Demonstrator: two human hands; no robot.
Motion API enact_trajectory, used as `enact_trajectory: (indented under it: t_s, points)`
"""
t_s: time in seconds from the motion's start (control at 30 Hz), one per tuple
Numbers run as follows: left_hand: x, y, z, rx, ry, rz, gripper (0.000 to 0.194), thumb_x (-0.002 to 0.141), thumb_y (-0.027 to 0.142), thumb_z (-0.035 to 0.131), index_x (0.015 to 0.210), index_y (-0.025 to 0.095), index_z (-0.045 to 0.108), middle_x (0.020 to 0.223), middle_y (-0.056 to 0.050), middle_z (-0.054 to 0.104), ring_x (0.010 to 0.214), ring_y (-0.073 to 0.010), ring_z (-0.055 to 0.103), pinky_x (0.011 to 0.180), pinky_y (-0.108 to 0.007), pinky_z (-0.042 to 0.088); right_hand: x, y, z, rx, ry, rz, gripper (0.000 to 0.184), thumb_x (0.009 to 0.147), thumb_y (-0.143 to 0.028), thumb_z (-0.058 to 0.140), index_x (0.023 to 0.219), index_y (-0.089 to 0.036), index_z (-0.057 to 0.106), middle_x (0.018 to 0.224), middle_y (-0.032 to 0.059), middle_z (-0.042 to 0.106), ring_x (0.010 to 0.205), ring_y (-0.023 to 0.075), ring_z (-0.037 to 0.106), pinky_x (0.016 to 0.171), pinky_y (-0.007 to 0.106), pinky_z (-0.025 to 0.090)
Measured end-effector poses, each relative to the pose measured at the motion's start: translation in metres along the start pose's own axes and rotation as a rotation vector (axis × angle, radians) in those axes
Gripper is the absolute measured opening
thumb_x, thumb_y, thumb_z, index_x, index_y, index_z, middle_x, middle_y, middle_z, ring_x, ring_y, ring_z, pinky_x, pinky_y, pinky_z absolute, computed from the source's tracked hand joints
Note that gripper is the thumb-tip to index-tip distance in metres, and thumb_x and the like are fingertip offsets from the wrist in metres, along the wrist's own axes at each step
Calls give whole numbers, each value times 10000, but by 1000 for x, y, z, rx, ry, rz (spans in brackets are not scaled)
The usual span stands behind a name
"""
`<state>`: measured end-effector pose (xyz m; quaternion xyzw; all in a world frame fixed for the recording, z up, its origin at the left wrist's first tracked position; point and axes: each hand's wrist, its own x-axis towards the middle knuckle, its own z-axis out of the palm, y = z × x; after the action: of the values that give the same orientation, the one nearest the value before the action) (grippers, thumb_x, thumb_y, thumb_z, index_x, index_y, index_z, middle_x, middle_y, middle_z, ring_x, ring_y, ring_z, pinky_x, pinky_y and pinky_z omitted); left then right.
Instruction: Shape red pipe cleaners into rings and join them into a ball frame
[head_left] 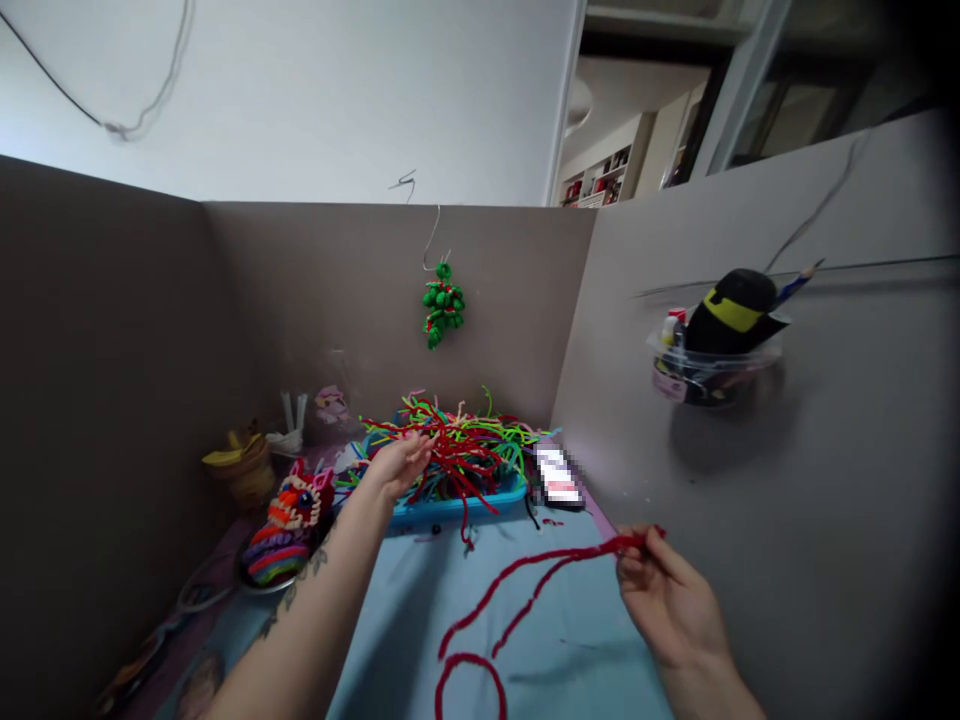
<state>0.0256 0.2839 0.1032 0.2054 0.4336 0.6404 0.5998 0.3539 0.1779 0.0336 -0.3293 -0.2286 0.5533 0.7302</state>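
Between the thumb and fingers of my right hand [667, 590], at the lower right, are red pipe cleaners [540, 556]. Their long ends trail left over the table. My left hand [401, 465] is at the pile of multicoloured pipe cleaners [465, 440], its fingers stretched out against the red strands; I see no strand clearly gripped. The pile overflows a blue tray [450, 508]. Nearer to me, a curved red pipe cleaner [471, 660] forms an arch at the bottom edge of the view.
A phone [559, 475] lies right of the tray. At left are a colourful pipe cleaner figure [292, 520] in a bowl and a yellow-brown pot [244, 470]. A green ornament [442, 305] hangs on the back panel. A clear holder [712, 360] is on the right panel.
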Motion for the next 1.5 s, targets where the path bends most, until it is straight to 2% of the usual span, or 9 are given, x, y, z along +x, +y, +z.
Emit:
enact_trajectory:
  t_s: [0.17,0.3,0.47,0.67,0.8,0.93,1.17,1.37,1.5]
  points:
    - [-36,-4,1,198,-154,-38,221,751,153,700,971,177,682,944,-60,706,804,-146,634,662,-216,462,-12,-8,46,44,-8,116,225,609,-243,811,729,-171,635,667,-9,665,499,64,580,444,119,500]
    - [-96,-13,4,700,-679,25,299,785,420,645,996,221,717,1102,-70,701,1070,-248,575,939,-361,392,-17,-4,91,-57,-157,158,292,581,-310,842,688,-150,622,651,5,651,485,69,552,415,135,468]
    - [-127,-34,-3,629,-752,-104,398,813,526,556,954,179,690,833,-73,701,833,-209,617,829,-350,431,-15,7,124,-123,-257,157,321,581,-346,840,685,-144,613,641,7,644,487,74,547,424,151,464]
    - [-121,-57,-24,403,-576,-273,274,807,409,601,834,139,637,608,30,508,524,-80,457,564,-226,385,-4,12,130,-152,-282,155,339,576,-374,834,698,-147,614,648,7,637,506,82,557,444,166,468]
    - [-118,-64,-27,137,-484,-371,167,798,281,611,699,155,563,526,60,424,451,-65,395,477,-198,332,2,28,126,-247,-334,94,354,720,-434,713,961,-190,627,853,38,653,633,124,609,582,254,523]
    - [-117,-66,-33,-273,-287,-457,122,840,187,562,726,151,586,626,7,571,563,-97,556,578,-224,438,-4,62,105,-680,-364,-396,294,829,-299,595,1120,-253,597,1025,60,592,826,176,599,734,342,517]
    - [-124,-83,-50,-477,-184,-473,189,891,168,507,800,132,669,732,-68,688,664,-152,640,649,-276,484,-42,109,83,-1017,-909,-972,431,839,-73,500,1208,-287,564,1010,69,558,943,201,544,805,361,493]
    - [-131,-106,-59,-494,-199,-510,40,794,188,668,831,172,676,726,-18,671,617,-127,614,615,-257,464,-49,125,80,-948,-908,-1037,330,855,-133,548,1160,-258,573,930,57,593,850,195,534,744,360,487]
    - [-126,-118,-66,-454,-193,-457,181,686,190,775,835,174,672,742,10,648,634,-96,593,634,-226,448,-54,133,81,-903,-824,-879,187,850,-149,577,1007,-241,619,874,33,627,843,187,545,760,352,473]
